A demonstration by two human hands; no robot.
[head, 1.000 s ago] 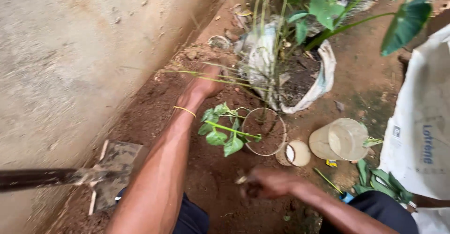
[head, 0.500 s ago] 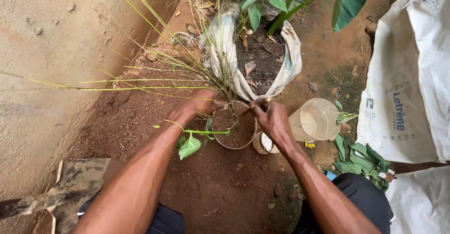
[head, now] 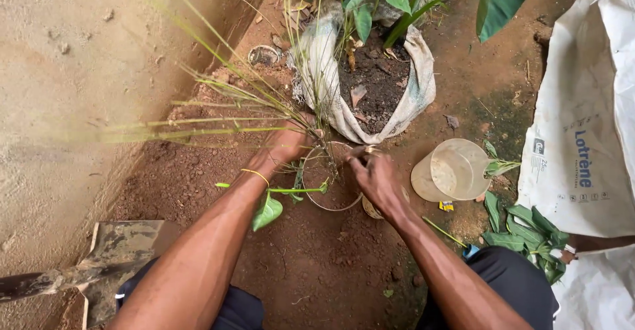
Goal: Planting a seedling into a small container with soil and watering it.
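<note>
A small round clear pot [head: 334, 203] filled with brown soil sits on the red earth between my hands. My left hand [head: 286, 143], a yellow band on its wrist, grips the base of a thin grassy plant [head: 225, 95] at the pot's far left rim. The plant's long stalks fan out to the left. My right hand [head: 374, 174] rests on the pot's right rim, fingers curled over the soil; what it pinches is hidden. A leafy green cutting [head: 274, 201] lies across the pot's near left side.
A sack of dark soil with broad-leaved plants [head: 380, 79] stands just behind the pot. A clear plastic jug [head: 450, 169] lies to the right, beside a white bag [head: 585, 125] and green leaves [head: 522, 227]. A muddy spade [head: 109, 257] lies lower left by a concrete wall [head: 79, 59].
My right hand has come up from the ground in front to the pot's right rim. The grassy plant now stands in the pot under my left hand. The view has shifted slightly.
</note>
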